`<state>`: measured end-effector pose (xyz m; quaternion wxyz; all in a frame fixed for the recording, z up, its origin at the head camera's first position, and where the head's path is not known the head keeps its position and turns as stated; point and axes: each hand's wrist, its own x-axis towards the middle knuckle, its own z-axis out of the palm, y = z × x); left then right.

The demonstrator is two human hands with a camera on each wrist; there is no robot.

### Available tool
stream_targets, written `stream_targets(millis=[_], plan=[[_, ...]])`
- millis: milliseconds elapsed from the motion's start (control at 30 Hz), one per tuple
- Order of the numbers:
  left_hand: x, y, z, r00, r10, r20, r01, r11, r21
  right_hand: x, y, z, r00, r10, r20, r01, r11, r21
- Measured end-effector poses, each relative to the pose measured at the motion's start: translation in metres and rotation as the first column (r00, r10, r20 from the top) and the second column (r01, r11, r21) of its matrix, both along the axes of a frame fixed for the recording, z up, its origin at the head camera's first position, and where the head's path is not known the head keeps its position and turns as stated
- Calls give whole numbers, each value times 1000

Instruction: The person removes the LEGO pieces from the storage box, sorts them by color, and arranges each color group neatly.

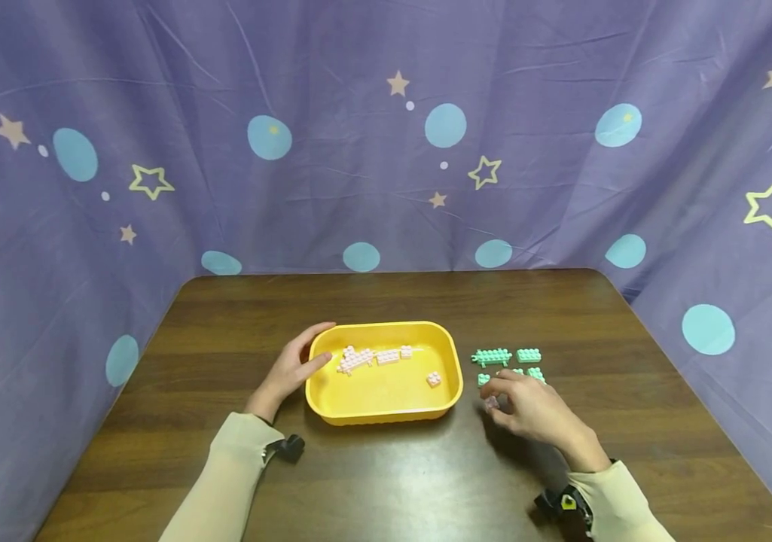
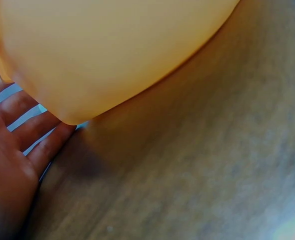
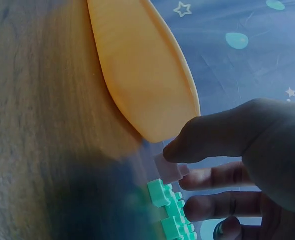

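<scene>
A yellow basin stands on the table with several pink building blocks inside. My left hand holds its left end, thumb over the rim and fingers along the outer wall; the left wrist view shows those fingers against the basin wall. To the right of the basin, my right hand pinches a small pink block between thumb and index finger. In the right wrist view this pink block overlaps the green blocks behind it.
Several green building blocks lie right of the basin: a long studded piece, a brick and smaller ones, partly hidden by my right hand. One pink block sits apart in the basin. A purple patterned curtain hangs behind the brown table.
</scene>
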<state>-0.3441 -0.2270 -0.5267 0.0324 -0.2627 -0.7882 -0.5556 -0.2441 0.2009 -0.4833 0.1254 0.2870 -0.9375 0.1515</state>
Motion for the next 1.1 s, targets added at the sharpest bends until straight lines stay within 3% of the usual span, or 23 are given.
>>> stream_targets(millis=[67,300,367,567,667,933,1100], plan=[[2,1,3,1000,-6,-4,6,1000,-5,0,0,-2,1000,-3,7,3,1000,8],[19,7,27,999,-34,-5,34,999,-29,2,2,-11,999,-3,39,2,1000,25],[16,6,23,999,-34,-8,34,999,-19,1,1,-12,999,-2,39,1,1000,25],[-1,0,-2,1000,-18,-12,19,1000,22,-3,1,-13,999,4,40,-5,1000,30],[0,0,-2,1000,-8,-3,8,1000,12,-4,1,-13,999,3,46,-4,999,38],[15,7,29,999,-36,2,36,999,-2,-5,1,-15,999,-12,37,9,998,56],[18,8,31,1000,-26,17,26,1000,-12,-4,0,-17,999,-17,27,15,998,63]])
